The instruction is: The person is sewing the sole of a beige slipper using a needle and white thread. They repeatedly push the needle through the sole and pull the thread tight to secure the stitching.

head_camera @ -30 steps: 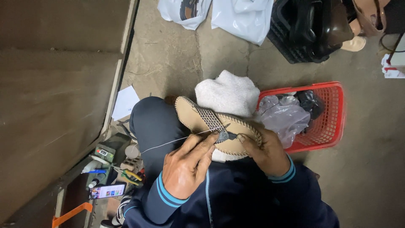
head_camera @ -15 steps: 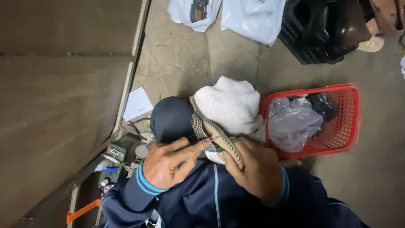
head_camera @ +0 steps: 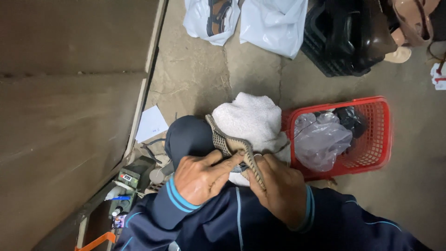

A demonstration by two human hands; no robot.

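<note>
Head view, tan woven-mesh shoe sole (head_camera: 232, 146) edge-on, gripped by both hands

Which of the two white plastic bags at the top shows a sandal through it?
The left white bag: a dark strappy sandal shows through its plastic. The right white bag beside the black crate looks plain white, contents not visible.

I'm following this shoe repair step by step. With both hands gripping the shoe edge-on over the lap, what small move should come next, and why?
Probably tilt the shoe flat again. The left hand and right hand pinch it edge-up over the white cloth, so only its rim shows and the woven face is turned from view.
</note>
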